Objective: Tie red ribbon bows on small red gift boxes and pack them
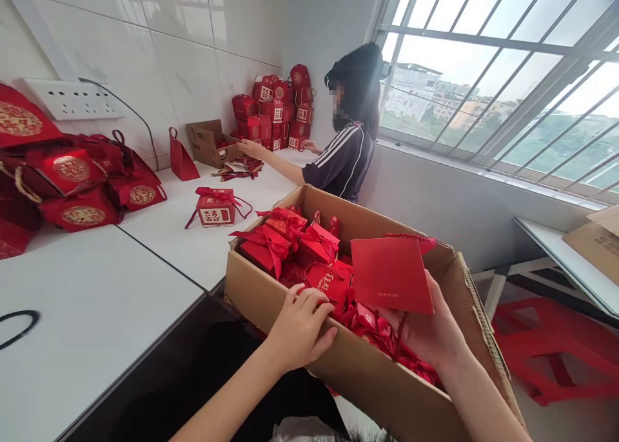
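Observation:
A large open cardboard box (387,371) full of red gift boxes stands in front of me. My left hand (302,326) is closed over its near rim, fingers on the inner side and thumb outside. My right hand (430,326) holds a small red gift bag (391,274) with a twisted cord handle above the box's right half. The bag's plain side with small print faces me; part of my right palm and fingers is hidden behind it. Ribbon-tied red gift boxes (316,243) and another corded red bag (329,281) lie inside.
Red boxes (80,216) are piled at the left of the white table (97,293), and one candy box (215,210) stands mid-table. A co-worker (348,139) reaches toward a small carton (206,142) beside stacked red boxes (278,110). A red stool (556,345) is at the right.

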`<state>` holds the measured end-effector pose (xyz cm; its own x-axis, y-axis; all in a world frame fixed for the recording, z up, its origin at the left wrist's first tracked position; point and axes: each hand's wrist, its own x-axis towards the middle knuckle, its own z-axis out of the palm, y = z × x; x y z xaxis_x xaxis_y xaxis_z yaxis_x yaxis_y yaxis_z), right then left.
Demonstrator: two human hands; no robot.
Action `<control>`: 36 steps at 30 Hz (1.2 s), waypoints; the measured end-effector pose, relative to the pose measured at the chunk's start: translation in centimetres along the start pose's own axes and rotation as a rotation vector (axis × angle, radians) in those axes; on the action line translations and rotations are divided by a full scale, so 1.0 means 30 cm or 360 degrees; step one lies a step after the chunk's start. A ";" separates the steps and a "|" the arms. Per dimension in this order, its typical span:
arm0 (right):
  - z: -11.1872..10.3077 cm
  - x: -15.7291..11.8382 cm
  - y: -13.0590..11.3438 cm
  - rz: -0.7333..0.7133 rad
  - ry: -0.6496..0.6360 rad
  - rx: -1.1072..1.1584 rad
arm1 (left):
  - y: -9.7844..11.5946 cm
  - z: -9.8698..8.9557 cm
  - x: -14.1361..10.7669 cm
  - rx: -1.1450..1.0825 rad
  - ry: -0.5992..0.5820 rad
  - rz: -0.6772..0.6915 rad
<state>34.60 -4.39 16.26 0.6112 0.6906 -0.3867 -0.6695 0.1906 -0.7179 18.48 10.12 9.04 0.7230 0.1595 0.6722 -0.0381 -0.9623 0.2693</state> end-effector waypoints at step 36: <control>-0.047 0.032 -0.021 0.0240 -0.0123 0.0191 | -0.079 -0.098 0.228 0.0485 -0.0980 -0.1035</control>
<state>36.21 -4.83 15.51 0.4690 0.7684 -0.4355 -0.7994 0.1597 -0.5792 21.49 14.14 15.01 0.7792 0.6247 -0.0520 0.6198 -0.7554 0.2128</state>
